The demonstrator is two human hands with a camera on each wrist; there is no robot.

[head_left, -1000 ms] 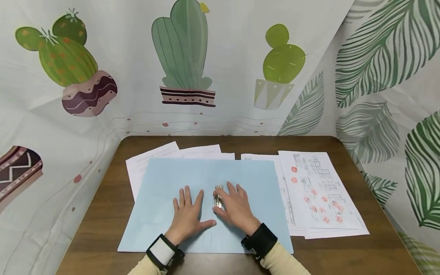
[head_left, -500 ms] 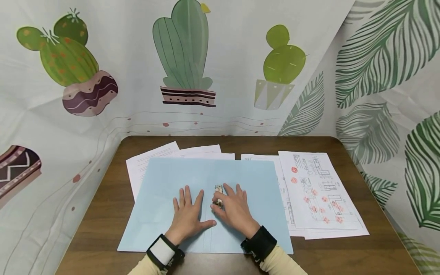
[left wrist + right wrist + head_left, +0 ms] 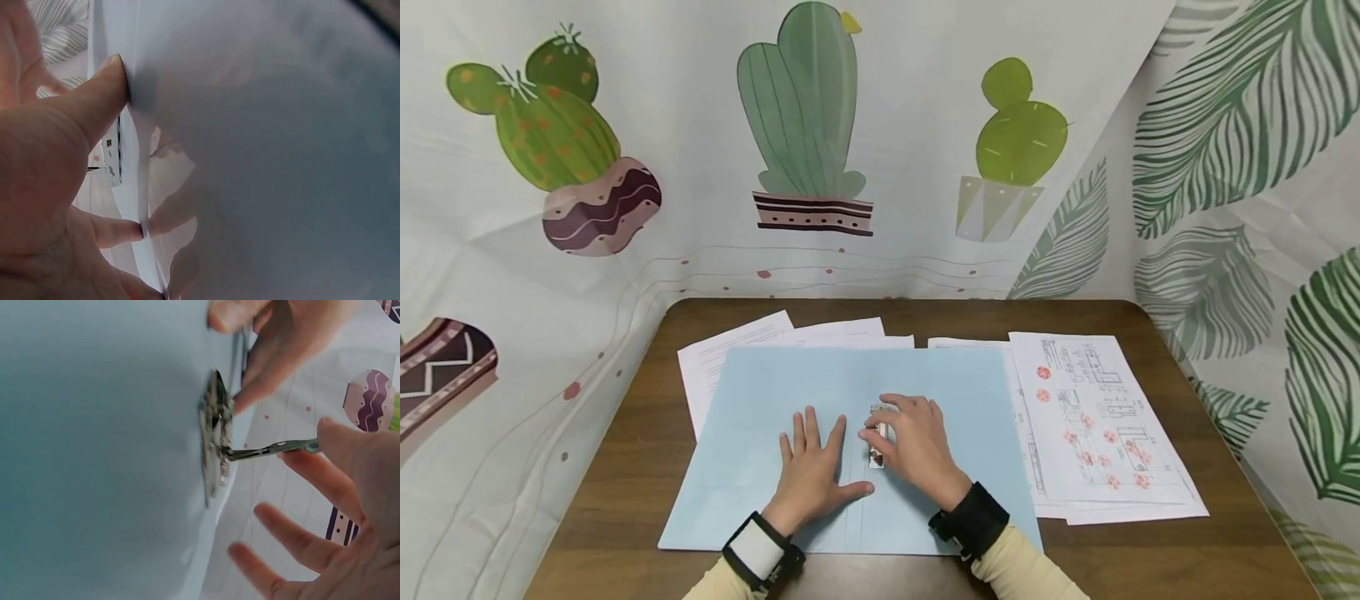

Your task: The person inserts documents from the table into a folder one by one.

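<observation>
A light blue folder (image 3: pixel 782 379) lies spread out on the table, with a metal lever clip (image 3: pixel 876 457) fixed near its middle. My left hand (image 3: pixel 811 475) rests on the folder to the left of the clip, fingers spread. Over the clip, my right hand (image 3: pixel 919 442) pinches the clip's metal lever (image 3: pixel 272 450) between thumb and index finger. In the right wrist view the lever stands out from the clip base (image 3: pixel 215 437), and the other fingers are apart from it. The right hand partly covers the clip in the head view.
Printed white sheets (image 3: pixel 733 354) stick out from under the folder at the back left. On the right lie drawing sheets (image 3: pixel 1097 417) with red stamps. All sit on a brown wooden table (image 3: pixel 617 467), with a patterned cloth (image 3: pixel 910 125) behind.
My right hand has shifted from lying over the clip to pinching its lever, and the lever is now raised. The clip's lower end shows more. The left hand stays in place.
</observation>
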